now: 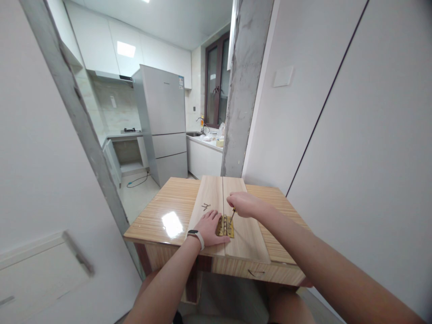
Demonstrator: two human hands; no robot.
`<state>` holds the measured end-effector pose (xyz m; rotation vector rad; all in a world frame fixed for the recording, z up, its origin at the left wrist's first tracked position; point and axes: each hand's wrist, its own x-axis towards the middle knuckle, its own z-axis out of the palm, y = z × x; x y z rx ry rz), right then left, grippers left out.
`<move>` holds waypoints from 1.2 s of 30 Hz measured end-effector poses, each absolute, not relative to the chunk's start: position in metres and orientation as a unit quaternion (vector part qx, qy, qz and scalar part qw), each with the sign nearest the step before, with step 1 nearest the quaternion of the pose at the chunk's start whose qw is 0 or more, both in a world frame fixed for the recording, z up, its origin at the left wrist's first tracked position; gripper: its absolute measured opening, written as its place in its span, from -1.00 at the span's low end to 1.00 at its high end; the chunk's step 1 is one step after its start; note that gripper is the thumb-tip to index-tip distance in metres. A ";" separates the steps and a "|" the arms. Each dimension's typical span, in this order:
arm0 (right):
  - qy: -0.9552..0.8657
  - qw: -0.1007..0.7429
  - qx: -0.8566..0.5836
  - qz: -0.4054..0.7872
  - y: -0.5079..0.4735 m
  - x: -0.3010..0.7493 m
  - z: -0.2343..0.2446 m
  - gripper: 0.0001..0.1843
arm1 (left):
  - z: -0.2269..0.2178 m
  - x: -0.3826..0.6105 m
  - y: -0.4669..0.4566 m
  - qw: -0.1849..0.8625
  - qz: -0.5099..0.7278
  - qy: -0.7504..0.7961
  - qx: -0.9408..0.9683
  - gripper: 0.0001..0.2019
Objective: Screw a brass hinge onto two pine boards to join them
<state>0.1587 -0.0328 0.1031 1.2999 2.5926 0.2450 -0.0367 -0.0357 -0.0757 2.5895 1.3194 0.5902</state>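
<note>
Two pale wooden boards lie side by side on the table, a left board [205, 191] and a right board [248, 245], with a narrow seam between them. Across that seam sits a brass hinge [230, 230], opened flat. My left hand [209, 227] rests on the left board with its fingers spread, thumb below the hinge and fingertips along its left leaf. In my right hand [243, 204] a screwdriver [233, 214] is gripped from above, its tip down at the hinge's right leaf. My fingers hide most of its handle. Several screws [205, 206] lie on the left board.
The wood-grain table [158, 204] has a drawer handle [256, 272] at its front. Beyond it are a grey fridge [165, 103], a sink counter [204, 155] and an open low cabinet [126, 153]. White walls flank both sides.
</note>
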 end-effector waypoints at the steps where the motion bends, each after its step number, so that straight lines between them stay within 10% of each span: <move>1: 0.884 0.112 0.447 0.086 -0.033 0.158 0.103 -0.84 | -0.076 -0.037 -0.036 0.088 0.198 0.443 0.870 0.06; 36: 0.874 0.091 0.473 0.066 -0.028 0.160 0.097 -0.84 | -0.075 -0.036 -0.036 0.080 0.203 0.439 0.872 0.08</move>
